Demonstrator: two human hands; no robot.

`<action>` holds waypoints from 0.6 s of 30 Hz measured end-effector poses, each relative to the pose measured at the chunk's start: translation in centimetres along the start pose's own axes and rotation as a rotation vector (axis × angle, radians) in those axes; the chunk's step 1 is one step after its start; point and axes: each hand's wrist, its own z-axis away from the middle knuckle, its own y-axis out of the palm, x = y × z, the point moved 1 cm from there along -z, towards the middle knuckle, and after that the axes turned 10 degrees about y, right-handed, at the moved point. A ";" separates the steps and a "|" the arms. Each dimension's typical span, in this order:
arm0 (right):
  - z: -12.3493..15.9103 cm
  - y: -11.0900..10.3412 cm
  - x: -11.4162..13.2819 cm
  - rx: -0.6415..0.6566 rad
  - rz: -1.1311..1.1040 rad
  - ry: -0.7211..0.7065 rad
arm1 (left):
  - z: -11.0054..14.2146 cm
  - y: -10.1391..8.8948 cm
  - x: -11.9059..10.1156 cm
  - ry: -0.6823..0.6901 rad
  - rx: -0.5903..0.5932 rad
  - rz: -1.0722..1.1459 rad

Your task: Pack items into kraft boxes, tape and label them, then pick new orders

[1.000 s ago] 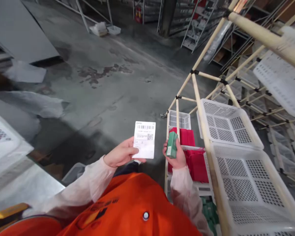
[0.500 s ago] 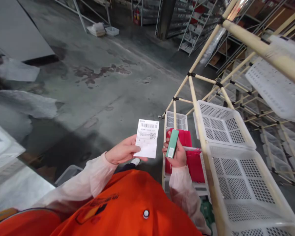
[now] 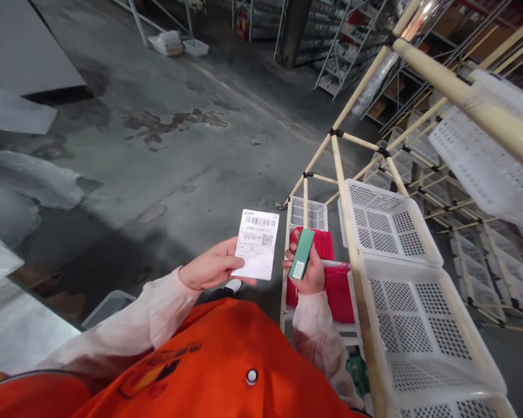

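My left hand [image 3: 209, 269] pinches a white paper slip [image 3: 257, 244] with a barcode and a square code printed on it, held upright in front of my chest. My right hand [image 3: 309, 273] is closed around a small green box [image 3: 301, 253] with a white label at its lower end, tilted a little to the right. The slip and the box are side by side, a small gap apart. Below my right hand, red boxes [image 3: 340, 290] fill a low white basket.
A cream tube rack [image 3: 344, 191] on the right carries white perforated baskets [image 3: 387, 223] on several levels. A small white basket [image 3: 308, 213] sits low at its near corner. Bare concrete floor [image 3: 178, 151] stretches ahead. White sheets lie at the left. Metal shelving stands far back.
The green box has been turned in my right hand from showing its broad face to lying slimmer with its white label end downward. The view drifted slightly; the slip stays held.
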 end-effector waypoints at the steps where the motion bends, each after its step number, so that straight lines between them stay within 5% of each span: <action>1: 0.0 0.1 0.0 0.003 0.003 0.001 | 0.0 0.0 0.0 0.005 0.000 0.007; 18: -0.6 0.4 -0.3 -0.004 0.035 -0.011 | -0.1 -1.4 0.2 0.100 0.071 0.139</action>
